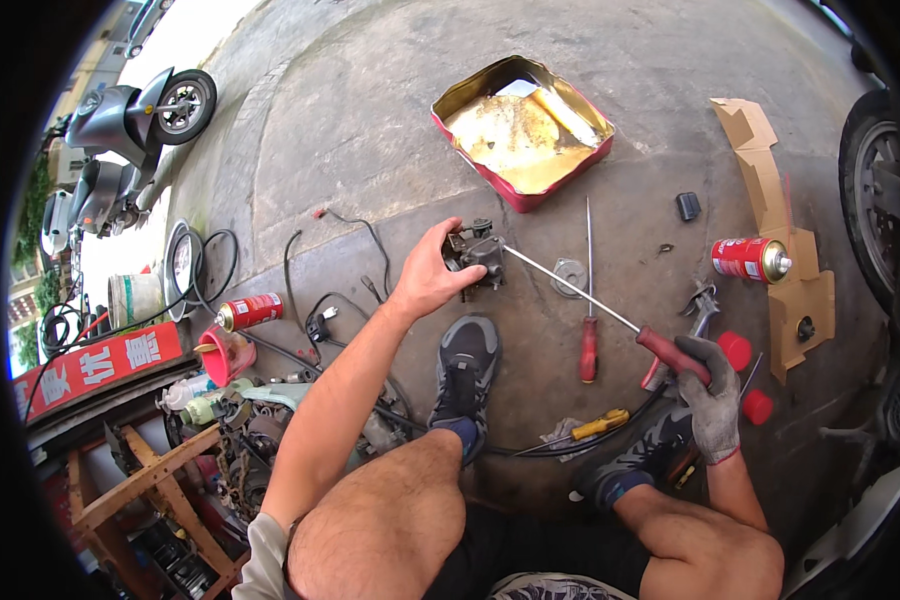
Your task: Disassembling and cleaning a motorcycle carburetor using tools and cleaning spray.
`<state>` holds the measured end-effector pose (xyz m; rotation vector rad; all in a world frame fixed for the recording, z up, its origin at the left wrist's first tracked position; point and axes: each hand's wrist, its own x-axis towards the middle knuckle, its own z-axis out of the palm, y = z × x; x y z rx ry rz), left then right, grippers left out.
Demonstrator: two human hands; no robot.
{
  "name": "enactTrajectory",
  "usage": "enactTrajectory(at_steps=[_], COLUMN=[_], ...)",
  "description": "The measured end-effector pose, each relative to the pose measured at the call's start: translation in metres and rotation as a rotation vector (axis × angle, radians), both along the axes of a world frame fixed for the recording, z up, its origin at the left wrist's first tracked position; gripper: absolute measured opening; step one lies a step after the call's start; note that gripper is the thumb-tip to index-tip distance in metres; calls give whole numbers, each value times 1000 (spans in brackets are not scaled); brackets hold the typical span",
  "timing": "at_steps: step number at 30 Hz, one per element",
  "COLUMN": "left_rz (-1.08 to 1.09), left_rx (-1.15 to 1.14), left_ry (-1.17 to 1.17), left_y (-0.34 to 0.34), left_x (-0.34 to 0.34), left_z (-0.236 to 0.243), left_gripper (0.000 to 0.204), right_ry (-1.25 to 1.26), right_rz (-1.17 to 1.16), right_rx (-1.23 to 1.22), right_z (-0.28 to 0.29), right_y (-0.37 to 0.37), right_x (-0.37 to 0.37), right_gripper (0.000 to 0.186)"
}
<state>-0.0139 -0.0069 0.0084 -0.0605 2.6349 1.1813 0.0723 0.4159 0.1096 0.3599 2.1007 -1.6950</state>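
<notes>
My bare left hand [432, 275] is wrapped around a small grey metal carburetor [486, 262], held in front of my left shoe. In my gloved right hand [712, 400] is a long screwdriver [570, 288], gripped by its red handle. Its shaft slants up and left, and the tip meets the carburetor's right side; whether it sits in a screw is too small to tell. On the floor between my hands lie another red-handled screwdriver [589, 350] and a round, flat metal piece [569, 278]. Near my right hand are pliers [705, 310] and a red cap [734, 350].
Ahead stands a red-sided tin tray [522, 200] with oily liquid. A red spray can [740, 259] and unfolded cardboard [800, 300] lie right, near a wheel [875, 200]. A yellow-handled screwdriver [600, 425] is by my right shoe. Left are cables, another spray can [252, 312] and a wooden frame [150, 470].
</notes>
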Motion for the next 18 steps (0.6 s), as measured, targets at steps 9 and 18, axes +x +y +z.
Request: enactTrajectory(at_steps=[9, 18], left_rz=[25, 25], left_rx=[37, -9], left_ry=[-72, -60], left_y=[0, 1], left_x=[-7, -5], left_z=[-1, 1], left_gripper=[85, 83], right_ry=[370, 426], right_rz=[325, 376], right_rx=[278, 350], right_z=[-3, 0], right_y=[-9, -17], right_x=[2, -1], right_gripper=[46, 48])
